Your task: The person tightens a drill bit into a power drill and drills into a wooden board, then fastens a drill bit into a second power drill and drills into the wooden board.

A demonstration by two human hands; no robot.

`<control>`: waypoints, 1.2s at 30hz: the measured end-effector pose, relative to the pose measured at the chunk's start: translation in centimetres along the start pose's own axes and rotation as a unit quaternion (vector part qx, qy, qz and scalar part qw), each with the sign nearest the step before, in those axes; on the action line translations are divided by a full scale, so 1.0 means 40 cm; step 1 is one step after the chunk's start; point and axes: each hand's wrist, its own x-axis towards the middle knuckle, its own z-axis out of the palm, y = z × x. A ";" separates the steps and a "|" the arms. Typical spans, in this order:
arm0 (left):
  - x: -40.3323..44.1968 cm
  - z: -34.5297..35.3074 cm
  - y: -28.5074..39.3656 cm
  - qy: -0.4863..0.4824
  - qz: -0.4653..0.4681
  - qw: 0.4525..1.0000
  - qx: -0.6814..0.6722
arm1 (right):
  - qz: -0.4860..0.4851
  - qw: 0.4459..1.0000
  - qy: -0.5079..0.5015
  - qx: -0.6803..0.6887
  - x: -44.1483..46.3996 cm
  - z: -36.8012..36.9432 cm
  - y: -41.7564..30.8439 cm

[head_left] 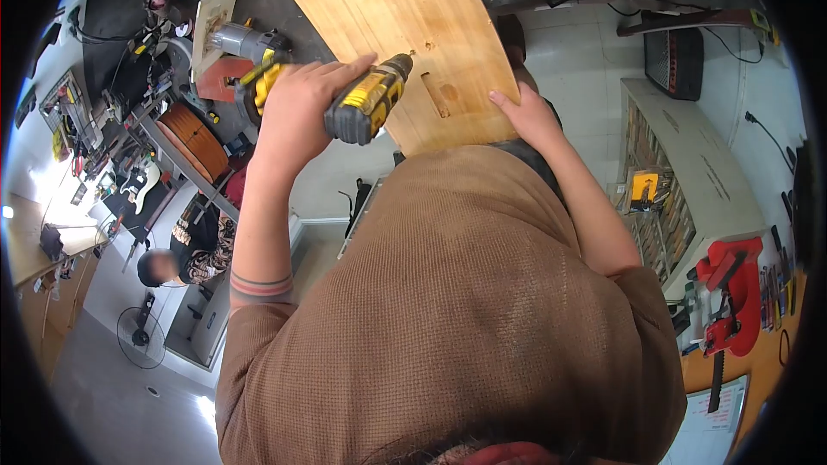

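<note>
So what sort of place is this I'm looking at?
Probably a woodworking or instrument workshop: the left hand holds a power drill at a wooden board with cut-outs, tools crowd the bench, and what looks like a white guitar body sits beyond.

From close above, the head camera is facing forward and down, a shirt [448, 310] filling the lower centre.

Smooth wooden board [401, 4] at twelve o'clock, hard plastic-cased drill [376, 95] at eleven, matt textured cloth shirt [431, 319] at six
</note>
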 end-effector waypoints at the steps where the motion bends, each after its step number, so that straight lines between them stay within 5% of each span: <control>1: -0.014 0.017 0.003 0.009 -0.053 0.996 -0.075 | -0.002 1.000 -0.001 0.003 -0.001 -0.002 -0.004; 4: -0.055 0.123 -0.002 0.037 -0.146 0.934 -0.324 | -0.001 1.000 -0.004 0.010 -0.006 -0.004 -0.003; 6: -0.075 0.190 0.026 -0.056 -0.282 0.787 -0.546 | 0.005 1.000 -0.005 0.011 -0.001 0.001 0.000; 9: -0.078 0.191 0.068 0.011 -0.292 0.752 -0.591 | 0.005 1.000 0.003 0.009 -0.003 0.004 -0.002; 12: -0.075 0.175 0.036 -0.050 -0.280 0.805 -0.520 | 0.003 1.000 -0.002 0.006 0.001 0.004 -0.001; 16: -0.071 0.179 0.039 -0.011 -0.252 0.863 -0.439 | 0.002 1.000 -0.004 0.008 -0.003 -0.001 -0.009; 18: -0.079 0.193 0.002 0.072 -0.098 0.952 -0.280 | -0.001 1.000 0.000 0.007 -0.002 0.000 -0.003; 21: -0.015 0.033 -0.024 -0.046 0.037 0.998 -0.032 | 0.009 1.000 -0.019 0.016 -0.011 -0.009 -0.020; 22: 0.007 -0.022 0.019 -0.103 -0.004 0.994 -0.037 | 0.012 1.000 -0.015 -0.003 -0.014 -0.012 -0.018; 27: -0.059 0.077 0.016 0.066 -0.051 0.950 -0.302 | 0.004 1.000 0.008 -0.008 -0.020 0.007 -0.012; 28: -0.089 0.033 0.043 -0.042 -0.289 0.847 -0.444 | 0.004 1.000 0.005 -0.006 -0.019 0.003 -0.010; 29: -0.122 -0.014 0.058 -0.051 -0.305 0.829 -0.466 | 0.001 1.000 -0.002 -0.005 -0.017 -0.001 -0.010; 33: -0.211 -0.134 0.117 0.116 -0.056 0.951 -0.282 | -0.014 1.000 -0.011 0.005 0.008 0.003 0.003; 36: -0.304 -0.137 0.079 0.159 -0.142 0.915 -0.344 | -0.044 0.998 0.016 0.049 0.010 0.016 -0.006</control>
